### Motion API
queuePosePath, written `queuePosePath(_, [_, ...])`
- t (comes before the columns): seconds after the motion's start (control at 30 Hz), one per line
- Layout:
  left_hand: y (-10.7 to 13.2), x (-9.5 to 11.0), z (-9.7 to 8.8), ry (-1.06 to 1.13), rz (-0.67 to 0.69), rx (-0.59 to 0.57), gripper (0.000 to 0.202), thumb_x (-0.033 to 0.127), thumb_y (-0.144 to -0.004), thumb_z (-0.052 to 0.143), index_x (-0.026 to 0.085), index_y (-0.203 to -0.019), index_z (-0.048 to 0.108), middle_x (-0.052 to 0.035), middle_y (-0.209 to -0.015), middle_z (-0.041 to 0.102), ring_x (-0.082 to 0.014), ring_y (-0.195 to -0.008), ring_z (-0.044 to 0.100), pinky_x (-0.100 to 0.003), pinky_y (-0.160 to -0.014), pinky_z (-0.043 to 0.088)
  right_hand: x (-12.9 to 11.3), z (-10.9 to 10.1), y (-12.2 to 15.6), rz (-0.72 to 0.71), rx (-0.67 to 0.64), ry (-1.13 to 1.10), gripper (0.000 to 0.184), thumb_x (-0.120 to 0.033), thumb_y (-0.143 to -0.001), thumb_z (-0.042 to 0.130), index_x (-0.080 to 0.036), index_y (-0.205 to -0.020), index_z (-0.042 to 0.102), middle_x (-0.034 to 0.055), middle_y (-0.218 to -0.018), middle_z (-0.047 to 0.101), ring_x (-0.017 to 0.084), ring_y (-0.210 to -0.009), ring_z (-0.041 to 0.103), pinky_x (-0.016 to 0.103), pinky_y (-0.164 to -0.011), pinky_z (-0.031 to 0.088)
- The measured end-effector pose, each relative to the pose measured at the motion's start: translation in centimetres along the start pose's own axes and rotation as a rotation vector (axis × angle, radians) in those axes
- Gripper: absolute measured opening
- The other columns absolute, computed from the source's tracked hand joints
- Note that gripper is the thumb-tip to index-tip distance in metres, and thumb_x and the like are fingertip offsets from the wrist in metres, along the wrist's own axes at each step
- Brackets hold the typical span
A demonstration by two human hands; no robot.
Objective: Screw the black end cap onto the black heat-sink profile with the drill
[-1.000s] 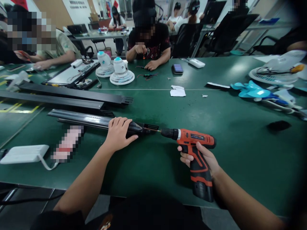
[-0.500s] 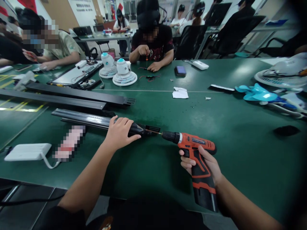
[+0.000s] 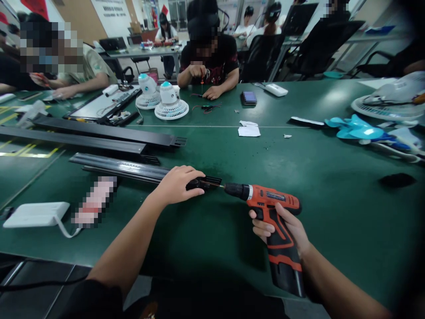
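Note:
My right hand (image 3: pixel 282 228) is wrapped round the handle of an orange and black cordless drill (image 3: pixel 274 197), which points left. From its chuck a thin bit (image 3: pixel 220 186) reaches to the slotted end of a long black plastic part (image 3: pixel 122 167) lying on the table. Whether the bit is inside that end or only against it, I cannot tell. My left hand (image 3: pixel 179 185) grips the black part close to its right end, thumb on the near side and fingers over the top. The palm covers a stretch of the part.
More long black parts (image 3: pixel 109 133) lie behind on the green table (image 3: pixel 299 159). White fan units (image 3: pixel 171 104), a paper scrap (image 3: pixel 249 129) and blue fan blades (image 3: pixel 357 127) are further off. A white power bank (image 3: pixel 36 214) sits at left. Across the table a person (image 3: pixel 209 57) works with a screwdriver.
My left hand has slid right along the black part, nearer to its slotted end, and now closes round it. The drill and my right hand have barely moved.

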State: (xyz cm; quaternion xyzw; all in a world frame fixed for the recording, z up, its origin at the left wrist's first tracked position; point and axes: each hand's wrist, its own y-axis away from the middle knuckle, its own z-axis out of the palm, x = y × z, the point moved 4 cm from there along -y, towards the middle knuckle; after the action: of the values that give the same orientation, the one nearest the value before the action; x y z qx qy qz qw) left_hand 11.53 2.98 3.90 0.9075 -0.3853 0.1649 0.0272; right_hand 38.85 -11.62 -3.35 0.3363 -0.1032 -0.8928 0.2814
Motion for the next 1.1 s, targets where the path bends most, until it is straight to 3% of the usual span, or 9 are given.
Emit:
queuePosePath(0.37, [-0.16, 0.18, 0.10, -0.004, 0.020, 0.043, 0.034, 0.043, -0.099, 0.058, 0.026, -0.128, 0.066, -0.0071, -0.124, 0.073, -0.0274, -0.116, 0.066, -0.046, -0.104, 0.046, -0.41, 0.50, 0.19, -0.045, 0.046, -0.047, 0.046, -0.059, -0.079, 0.079, -0.017, -0.097, 0.077, -0.0029, -0.061, 0.039, 0.013, -0.058, 0.023, 0.028, -0.050, 0.034])
queuePosePath(0.77, [0.12, -0.06, 0.46, -0.095, 0.083, 0.057, 0.040, 0.042, -0.102, 0.058, 0.022, -0.136, 0.065, -0.0109, -0.126, 0.072, -0.0282, -0.112, 0.069, -0.046, -0.101, 0.050, 0.05, 0.06, 0.01, -0.028, -0.025, -0.002, 0.050, -0.062, -0.085, 0.073, -0.015, -0.100, 0.077, 0.0002, -0.063, 0.045, 0.014, -0.061, 0.035, 0.027, -0.053, 0.037])
queuePosePath(0.97, [0.39, -0.08, 0.39, -0.196, 0.169, 0.155, 0.032, 0.044, -0.105, 0.059, 0.023, -0.128, 0.068, -0.0059, -0.121, 0.077, -0.0252, -0.112, 0.072, -0.058, -0.123, 0.030, 0.24, -0.31, -0.08, -0.018, -0.041, -0.034, 0.050, -0.062, -0.087, 0.072, -0.014, -0.099, 0.077, 0.0004, -0.063, 0.045, 0.014, -0.062, 0.037, 0.026, -0.055, 0.038])
queuePosePath(1.03, [0.43, -0.16, 0.41, -0.209, 0.184, 0.180, 0.033, 0.045, -0.104, 0.060, 0.023, -0.128, 0.068, -0.0058, -0.120, 0.077, -0.0255, -0.111, 0.073, -0.059, -0.122, 0.030, 0.30, -0.33, -0.03, -0.013, -0.042, -0.026, 0.049, -0.062, -0.087, 0.072, -0.015, -0.099, 0.077, 0.0003, -0.063, 0.045, 0.014, -0.063, 0.037, 0.026, -0.055, 0.038])
queuePosePath(1.1, [0.42, -0.25, 0.54, -0.204, 0.197, 0.196, 0.034, 0.045, -0.104, 0.060, 0.023, -0.128, 0.068, -0.0064, -0.121, 0.077, -0.0255, -0.110, 0.073, -0.055, -0.116, 0.038, 0.33, -0.46, -0.02, -0.023, -0.025, -0.025, 0.050, -0.062, -0.088, 0.071, -0.014, -0.101, 0.077, 0.0003, -0.063, 0.045, 0.014, -0.062, 0.038, 0.025, -0.056, 0.038])
